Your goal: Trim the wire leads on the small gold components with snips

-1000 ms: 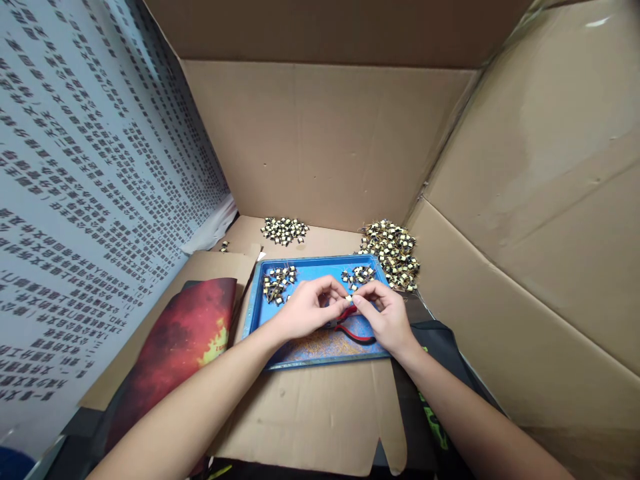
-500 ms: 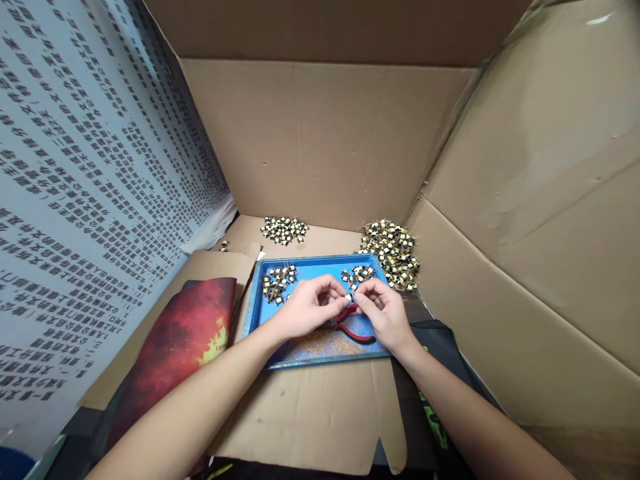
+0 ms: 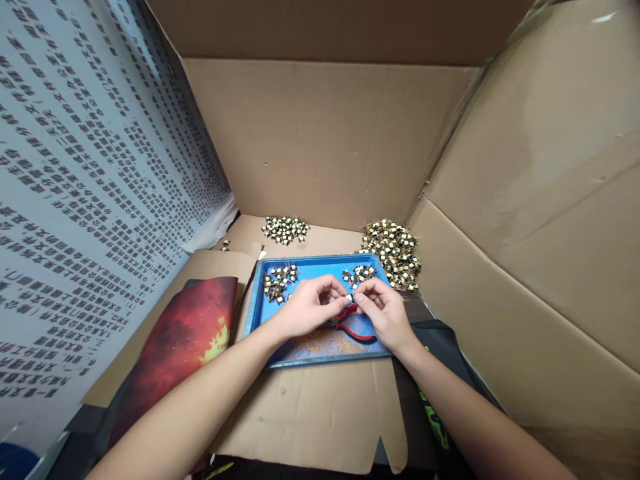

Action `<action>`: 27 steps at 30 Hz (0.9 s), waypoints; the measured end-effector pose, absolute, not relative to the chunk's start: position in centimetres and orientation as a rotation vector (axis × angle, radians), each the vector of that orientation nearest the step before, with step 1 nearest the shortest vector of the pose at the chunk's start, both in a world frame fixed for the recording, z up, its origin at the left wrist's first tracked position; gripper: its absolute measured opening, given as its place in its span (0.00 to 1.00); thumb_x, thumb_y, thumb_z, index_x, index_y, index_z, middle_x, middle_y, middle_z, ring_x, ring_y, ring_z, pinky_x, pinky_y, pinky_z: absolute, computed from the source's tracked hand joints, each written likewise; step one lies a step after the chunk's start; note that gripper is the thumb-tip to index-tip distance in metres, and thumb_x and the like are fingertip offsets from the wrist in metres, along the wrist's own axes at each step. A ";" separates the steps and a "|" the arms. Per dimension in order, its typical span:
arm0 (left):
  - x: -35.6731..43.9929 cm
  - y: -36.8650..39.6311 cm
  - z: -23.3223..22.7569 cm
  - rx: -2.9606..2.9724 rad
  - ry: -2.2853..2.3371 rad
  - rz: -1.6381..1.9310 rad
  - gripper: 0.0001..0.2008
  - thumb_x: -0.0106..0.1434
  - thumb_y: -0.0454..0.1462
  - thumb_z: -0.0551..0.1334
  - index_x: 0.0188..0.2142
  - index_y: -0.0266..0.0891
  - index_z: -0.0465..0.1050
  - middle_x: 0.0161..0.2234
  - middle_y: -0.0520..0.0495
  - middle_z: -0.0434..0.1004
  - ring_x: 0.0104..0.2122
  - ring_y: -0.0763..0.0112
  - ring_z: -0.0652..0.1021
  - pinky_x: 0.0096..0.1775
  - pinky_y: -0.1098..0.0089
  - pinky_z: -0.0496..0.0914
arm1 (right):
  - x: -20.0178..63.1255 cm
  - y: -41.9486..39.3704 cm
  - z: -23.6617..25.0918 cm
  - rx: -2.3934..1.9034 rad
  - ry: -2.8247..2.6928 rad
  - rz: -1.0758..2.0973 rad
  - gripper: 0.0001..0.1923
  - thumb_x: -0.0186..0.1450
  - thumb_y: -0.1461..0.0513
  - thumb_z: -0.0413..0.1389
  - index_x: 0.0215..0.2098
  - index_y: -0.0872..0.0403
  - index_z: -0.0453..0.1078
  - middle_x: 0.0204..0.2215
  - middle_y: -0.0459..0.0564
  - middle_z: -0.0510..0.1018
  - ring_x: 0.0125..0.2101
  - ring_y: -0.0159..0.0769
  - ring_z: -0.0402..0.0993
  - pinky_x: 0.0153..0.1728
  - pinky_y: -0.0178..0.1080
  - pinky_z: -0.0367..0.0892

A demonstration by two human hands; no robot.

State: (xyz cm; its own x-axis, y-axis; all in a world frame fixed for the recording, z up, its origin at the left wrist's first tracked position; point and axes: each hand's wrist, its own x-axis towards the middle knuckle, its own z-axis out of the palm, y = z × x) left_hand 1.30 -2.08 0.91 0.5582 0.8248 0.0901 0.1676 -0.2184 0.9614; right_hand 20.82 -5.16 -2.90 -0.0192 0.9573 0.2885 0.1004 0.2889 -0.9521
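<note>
at centre frame, over the blue tray [image 3: 260,308], i keep my left hand [image 3: 306,309] and right hand [image 3: 382,312] pinched shut on one small yellow component [image 3: 349,298], fingertips meeting; best held low, above the red-handled pliers [image 3: 353,326].

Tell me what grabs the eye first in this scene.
Both hands, the left hand and right hand, meet over a blue tray, pinching a tiny component between them. Red-handled pliers lie on the tray under the hands. A big component pile sits beyond the tray's far right corner.
</note>
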 end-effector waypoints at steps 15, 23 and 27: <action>1.1 -2.1 0.9 1.831 0.864 0.717 0.14 0.69 0.46 0.64 0.39 0.36 0.74 0.31 0.49 0.78 0.31 0.71 0.75 0.36 0.70 0.69 | 20.8 -5.2 -3.3 -1.068 -1.462 0.984 0.08 0.70 0.55 0.59 0.38 0.52 0.71 0.30 0.45 0.74 0.28 0.33 0.70 0.31 0.36 0.67; 1.2 -2.1 1.0 1.843 0.878 0.719 0.13 0.69 0.45 0.64 0.40 0.36 0.75 0.32 0.49 0.79 0.31 0.70 0.76 0.37 0.70 0.69 | 20.7 -5.3 -3.3 -1.020 -1.407 1.001 0.14 0.70 0.56 0.59 0.51 0.52 0.70 0.30 0.43 0.74 0.28 0.32 0.71 0.32 0.35 0.67; 1.1 -2.1 1.0 1.859 0.884 0.719 0.13 0.69 0.45 0.64 0.40 0.36 0.75 0.32 0.49 0.79 0.32 0.71 0.76 0.38 0.70 0.69 | 20.8 -5.3 -3.6 -1.044 -1.426 0.990 0.12 0.69 0.55 0.60 0.48 0.52 0.73 0.33 0.47 0.77 0.30 0.34 0.72 0.32 0.36 0.69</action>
